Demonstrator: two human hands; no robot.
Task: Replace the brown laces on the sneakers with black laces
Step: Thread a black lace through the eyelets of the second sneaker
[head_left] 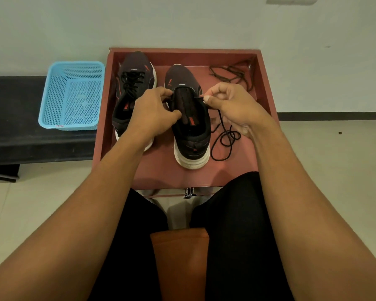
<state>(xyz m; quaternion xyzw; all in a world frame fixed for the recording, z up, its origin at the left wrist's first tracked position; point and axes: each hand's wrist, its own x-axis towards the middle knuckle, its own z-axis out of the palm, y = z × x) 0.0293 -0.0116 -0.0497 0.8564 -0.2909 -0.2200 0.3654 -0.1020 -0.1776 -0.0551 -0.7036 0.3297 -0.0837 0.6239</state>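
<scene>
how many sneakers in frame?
2. The laced sneaker sits at the left of the tray; the second sneaker is mid-tray, gripped by the left hand, with the right hand pinching a black lace. None seems hidden.

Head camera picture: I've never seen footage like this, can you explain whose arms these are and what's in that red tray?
There is no machine: a person wears one camera on the head, looking down, so both arms are their own. In the red tray, the left sneaker already carries black laces, and the brown laces lie loose in the far right corner. The left hand holds the second sneaker at its opening; no lace crosses its tongue. The right hand pinches one end of a black lace at that shoe's edge; the rest trails in loops. A blue basket sits on a black bench.
</scene>
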